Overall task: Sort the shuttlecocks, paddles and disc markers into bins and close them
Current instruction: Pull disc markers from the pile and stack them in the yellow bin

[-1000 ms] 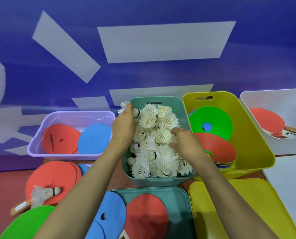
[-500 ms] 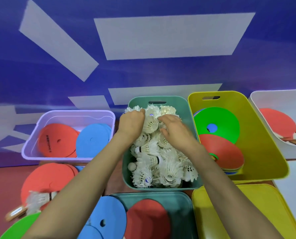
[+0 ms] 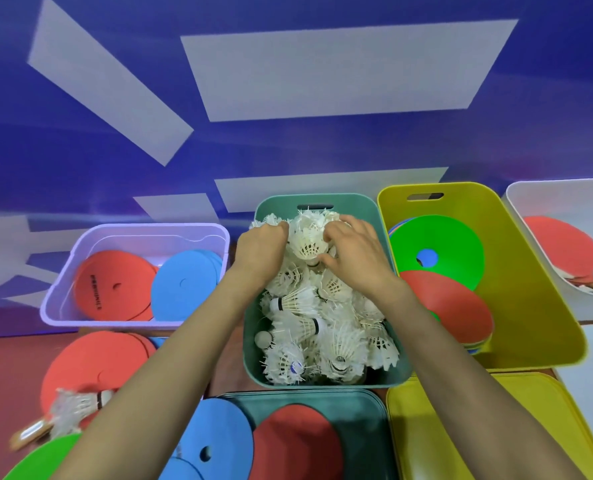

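**A:** Where are the shuttlecocks?

**B:** Heaped in the teal bin, with the feathers rising above its rim. A loose shuttlecock lies on the worktop, well to the left of the bin's near end, on a red disc beside a wooden handle.

**A:** And the hands?

**B:** Both are over the far end of the teal bin, close together. The right hand has its thumb and fingers curled round a shuttlecock on top of the heap. The left hand is knuckles up with its fingertips buried in the feathers. I cannot tell whether it grips anything.

**A:** What stands round the bin?

**B:** Just to its right is a yellow bin holding green and red disc markers. Beyond that, a white bin holds a red paddle. To the left, a lilac bin holds red and blue discs. Directly in front lies a teal lid with a blue and a red disc on it, and a yellow lid lies beside that.
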A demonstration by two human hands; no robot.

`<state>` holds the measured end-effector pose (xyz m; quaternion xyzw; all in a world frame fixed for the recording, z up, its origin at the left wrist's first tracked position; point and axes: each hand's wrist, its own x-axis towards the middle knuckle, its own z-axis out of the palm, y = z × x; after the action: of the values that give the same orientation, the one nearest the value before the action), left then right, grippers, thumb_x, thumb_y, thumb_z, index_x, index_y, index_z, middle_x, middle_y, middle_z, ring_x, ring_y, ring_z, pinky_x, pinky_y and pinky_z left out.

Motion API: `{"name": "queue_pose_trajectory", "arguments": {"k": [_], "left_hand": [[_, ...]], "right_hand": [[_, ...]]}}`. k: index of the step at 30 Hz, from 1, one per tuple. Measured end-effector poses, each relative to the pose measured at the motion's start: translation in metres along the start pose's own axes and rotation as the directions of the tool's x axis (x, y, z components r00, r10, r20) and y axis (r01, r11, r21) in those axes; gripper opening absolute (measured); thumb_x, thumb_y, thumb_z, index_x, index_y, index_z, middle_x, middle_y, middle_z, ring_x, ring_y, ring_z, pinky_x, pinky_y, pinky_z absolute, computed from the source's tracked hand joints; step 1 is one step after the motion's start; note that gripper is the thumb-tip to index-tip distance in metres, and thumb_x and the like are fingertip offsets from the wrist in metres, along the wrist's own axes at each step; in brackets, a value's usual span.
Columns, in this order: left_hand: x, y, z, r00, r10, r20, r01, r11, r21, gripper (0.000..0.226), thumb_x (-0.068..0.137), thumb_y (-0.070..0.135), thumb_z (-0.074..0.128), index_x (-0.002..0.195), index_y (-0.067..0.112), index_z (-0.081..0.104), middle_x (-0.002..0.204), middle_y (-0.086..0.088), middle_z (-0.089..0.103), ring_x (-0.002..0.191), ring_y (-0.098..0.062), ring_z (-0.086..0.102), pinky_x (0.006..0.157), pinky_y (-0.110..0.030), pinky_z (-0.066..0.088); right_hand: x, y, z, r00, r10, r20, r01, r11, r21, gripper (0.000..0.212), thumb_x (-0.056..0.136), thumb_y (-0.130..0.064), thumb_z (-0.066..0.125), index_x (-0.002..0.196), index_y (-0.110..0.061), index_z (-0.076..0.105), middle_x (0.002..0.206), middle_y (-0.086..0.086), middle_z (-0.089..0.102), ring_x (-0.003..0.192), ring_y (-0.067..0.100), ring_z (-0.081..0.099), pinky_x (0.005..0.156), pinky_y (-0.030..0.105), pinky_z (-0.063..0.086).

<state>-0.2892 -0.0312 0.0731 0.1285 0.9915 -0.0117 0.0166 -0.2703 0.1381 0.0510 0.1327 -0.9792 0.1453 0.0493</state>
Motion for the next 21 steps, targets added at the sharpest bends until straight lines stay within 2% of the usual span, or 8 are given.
{"name": "queue_pose_trajectory", "arguments": {"k": [4, 7, 9, 12, 15, 18, 21], "left_hand": [[0.006, -0.001, 0.01, 0.991, 0.023, 0.129, -0.004, 0.989, -0.149, 0.042, 0.086, -0.008, 0.037, 0.122, 0.008, 0.05, 0.115, -0.018, 0.059, 0.101, -0.036, 0.057, 0.08, -0.042, 0.047], [0.012, 0.001, 0.01, 0.971, 0.06, 0.23, -0.019, 0.984, -0.176, 0.04, 0.088, -0.007, 0.034, 0.125, 0.002, 0.044, 0.12, -0.022, 0.057, 0.106, -0.037, 0.056, 0.085, -0.043, 0.046], [0.013, 0.006, 0.005, 0.983, 0.052, 0.173, -0.03, 0.991, -0.127, 0.037, 0.088, -0.008, 0.033, 0.123, -0.001, 0.043, 0.118, -0.022, 0.057, 0.105, -0.038, 0.057, 0.084, -0.043, 0.045], [0.011, 0.006, 0.0, 0.998, 0.026, 0.06, -0.029, 0.998, 0.049, 0.034, 0.089, -0.008, 0.036, 0.123, -0.002, 0.041, 0.114, -0.02, 0.06, 0.103, -0.039, 0.059, 0.079, -0.042, 0.047], [0.009, 0.004, 0.011, 0.983, 0.038, 0.181, -0.054, 0.995, 0.083, 0.034, 0.09, -0.007, 0.034, 0.123, -0.001, 0.044, 0.117, -0.019, 0.059, 0.105, -0.036, 0.059, 0.081, -0.04, 0.047], [0.012, 0.0, 0.026, 0.945, 0.037, 0.326, 0.011, 0.99, -0.143, 0.039, 0.087, -0.007, 0.037, 0.125, 0.0, 0.042, 0.12, -0.021, 0.057, 0.107, -0.036, 0.056, 0.085, -0.039, 0.045], [0.014, -0.003, 0.025, 0.908, 0.062, 0.414, 0.101, 0.928, -0.359, 0.054, 0.088, -0.005, 0.034, 0.141, 0.007, 0.03, 0.132, -0.021, 0.05, 0.117, -0.033, 0.05, 0.091, -0.035, 0.041]], "right_hand": [[-0.003, 0.01, -0.003, 0.999, 0.037, -0.01, -0.038, 0.999, -0.024, 0.028, 0.085, -0.031, 0.06, 0.108, -0.016, 0.056, 0.118, -0.001, 0.056, 0.123, 0.02, 0.038, 0.102, 0.033, 0.025], [-0.003, 0.008, -0.002, 1.0, 0.028, -0.008, -0.028, 1.0, -0.006, 0.03, 0.085, -0.03, 0.06, 0.111, -0.015, 0.056, 0.119, 0.0, 0.055, 0.122, 0.02, 0.038, 0.103, 0.032, 0.025], [-0.003, 0.006, -0.001, 1.0, 0.02, 0.0, -0.02, 1.0, 0.002, 0.03, 0.086, -0.029, 0.06, 0.112, -0.015, 0.055, 0.12, 0.0, 0.054, 0.124, 0.02, 0.037, 0.105, 0.032, 0.024], [-0.002, 0.005, -0.002, 1.0, 0.026, 0.008, -0.026, 1.0, 0.007, 0.03, 0.087, -0.03, 0.059, 0.113, -0.015, 0.054, 0.121, 0.0, 0.053, 0.125, 0.02, 0.036, 0.106, 0.033, 0.023], [-0.002, 0.006, -0.002, 0.999, 0.044, 0.018, -0.045, 0.999, 0.017, 0.03, 0.088, -0.032, 0.057, 0.113, -0.015, 0.054, 0.122, 0.0, 0.054, 0.124, 0.02, 0.036, 0.105, 0.033, 0.024], [-0.003, 0.004, -0.001, 0.998, 0.058, 0.025, -0.058, 0.998, 0.025, 0.031, 0.089, -0.031, 0.056, 0.115, -0.016, 0.053, 0.123, 0.001, 0.054, 0.124, 0.02, 0.037, 0.106, 0.034, 0.024], [-0.005, 0.005, 0.001, 0.997, 0.07, 0.029, -0.071, 0.997, 0.032, 0.033, 0.09, -0.03, 0.055, 0.12, -0.016, 0.052, 0.125, 0.001, 0.053, 0.125, 0.02, 0.037, 0.108, 0.036, 0.024]]}}
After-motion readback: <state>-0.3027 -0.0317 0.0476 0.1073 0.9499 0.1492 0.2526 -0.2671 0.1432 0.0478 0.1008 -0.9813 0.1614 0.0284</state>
